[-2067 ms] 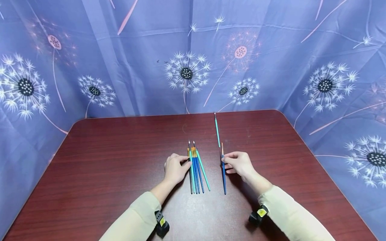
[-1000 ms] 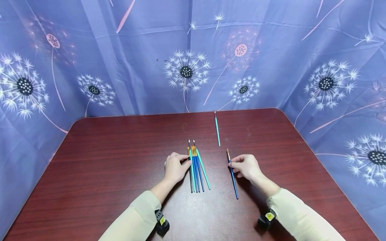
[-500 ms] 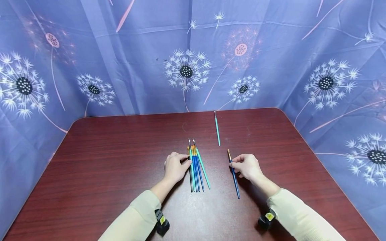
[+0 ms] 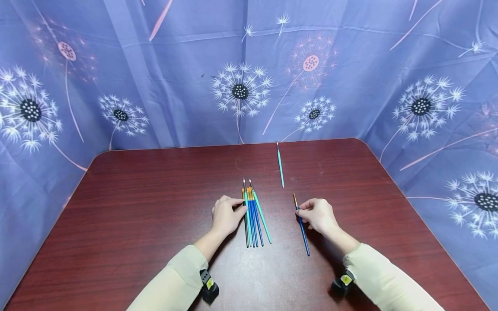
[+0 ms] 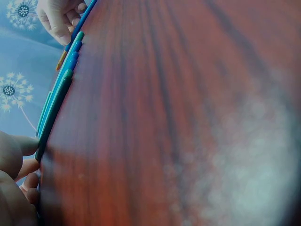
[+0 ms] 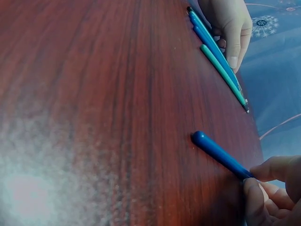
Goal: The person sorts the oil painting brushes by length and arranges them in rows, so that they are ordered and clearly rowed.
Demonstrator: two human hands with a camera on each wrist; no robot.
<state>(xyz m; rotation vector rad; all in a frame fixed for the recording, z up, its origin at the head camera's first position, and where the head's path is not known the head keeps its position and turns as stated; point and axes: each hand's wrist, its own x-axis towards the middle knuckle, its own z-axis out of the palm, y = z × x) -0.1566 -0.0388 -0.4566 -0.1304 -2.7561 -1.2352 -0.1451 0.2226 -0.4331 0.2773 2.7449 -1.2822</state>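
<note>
The blue paintbrush (image 4: 303, 233), pinched in your right grip (image 4: 319, 215), is nearer the right edge of the table (image 4: 155, 185) than the brush bundle (image 4: 255, 220). Your left grip (image 4: 227, 215) pinches that bundle's left side.

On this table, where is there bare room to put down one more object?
Free: left side of the table, between its edge and the left hand; right side, beyond the right hand. Crowded: the middle, with the brush bunch at the left hand and the blue brush in the right.
</note>
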